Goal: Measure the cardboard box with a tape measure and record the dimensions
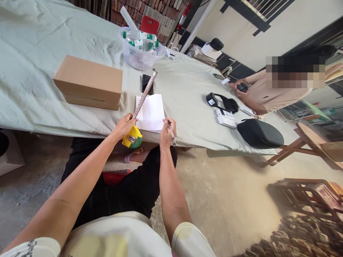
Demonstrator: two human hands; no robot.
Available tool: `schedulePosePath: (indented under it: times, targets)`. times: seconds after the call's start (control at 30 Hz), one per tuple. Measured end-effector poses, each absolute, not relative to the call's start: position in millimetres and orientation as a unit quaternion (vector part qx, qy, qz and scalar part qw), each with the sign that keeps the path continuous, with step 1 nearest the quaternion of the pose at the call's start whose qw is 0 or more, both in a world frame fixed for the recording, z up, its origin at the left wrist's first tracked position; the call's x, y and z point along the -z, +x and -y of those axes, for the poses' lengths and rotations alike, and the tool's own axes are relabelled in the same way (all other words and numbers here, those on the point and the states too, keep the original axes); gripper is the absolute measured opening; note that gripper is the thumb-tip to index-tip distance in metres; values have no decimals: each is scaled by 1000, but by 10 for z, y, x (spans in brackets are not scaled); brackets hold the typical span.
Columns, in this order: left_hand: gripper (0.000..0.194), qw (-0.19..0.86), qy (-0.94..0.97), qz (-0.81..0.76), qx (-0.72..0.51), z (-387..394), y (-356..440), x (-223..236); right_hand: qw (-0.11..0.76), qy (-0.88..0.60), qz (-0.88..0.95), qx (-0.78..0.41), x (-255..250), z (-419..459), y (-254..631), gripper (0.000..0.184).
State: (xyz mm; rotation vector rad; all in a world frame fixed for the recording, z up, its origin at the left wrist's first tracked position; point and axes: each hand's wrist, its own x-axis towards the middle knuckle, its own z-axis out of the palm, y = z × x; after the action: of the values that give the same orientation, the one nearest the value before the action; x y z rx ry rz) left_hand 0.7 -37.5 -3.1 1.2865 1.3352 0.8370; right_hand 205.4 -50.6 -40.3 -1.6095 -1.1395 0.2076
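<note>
My left hand [124, 126] is closed around the blade of a tape measure at the table's front edge. The yellow and green case of the tape measure [132, 137] hangs just below that hand. Its blade slants up and away over the left part of a sheet of paper [152, 112] with rows of print or writing. In my right hand [166, 132] is a pen [171, 132], held at the paper's lower right corner. Beyond the paper lies a dark phone [147, 84], partly behind the blade. A closed cardboard box [88, 82] stands left of the paper.
A clear plastic basin [139, 59] with bottles stands at the back. To the right lie a black headset [222, 103], a white power strip [225, 118] and a black case [259, 134]. Another person [284, 82] sits at the far right, holding a dark device [242, 87].
</note>
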Motion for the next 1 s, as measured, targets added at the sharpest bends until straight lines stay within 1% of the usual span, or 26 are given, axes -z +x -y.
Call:
schedulePosePath:
  times: [0.13, 0.37, 0.57, 0.7, 0.83, 1.0]
  targets:
    - [4, 531, 532, -560, -349, 389, -2, 18, 533, -680, 495, -89, 445, 558, 2087, 35]
    - [19, 525, 552, -538, -360, 384, -19, 70, 535, -678, 493, -104, 567, 556, 2016, 31]
    - [19, 517, 552, -555, -346, 372, -3, 36, 538, -678, 484, -124, 551, 553, 2033, 30]
    - [19, 522, 549, -558, -339, 365, 5, 17, 525, -681, 494, -131, 574, 546, 2047, 31]
    - [18, 531, 538, -560, -340, 343, 15, 40, 480, -686, 539, -92, 597, 558, 2069, 32]
    - [18, 517, 547, -572, -325, 336, 6, 31, 368, -724, 583, -26, 497, 556, 2072, 31]
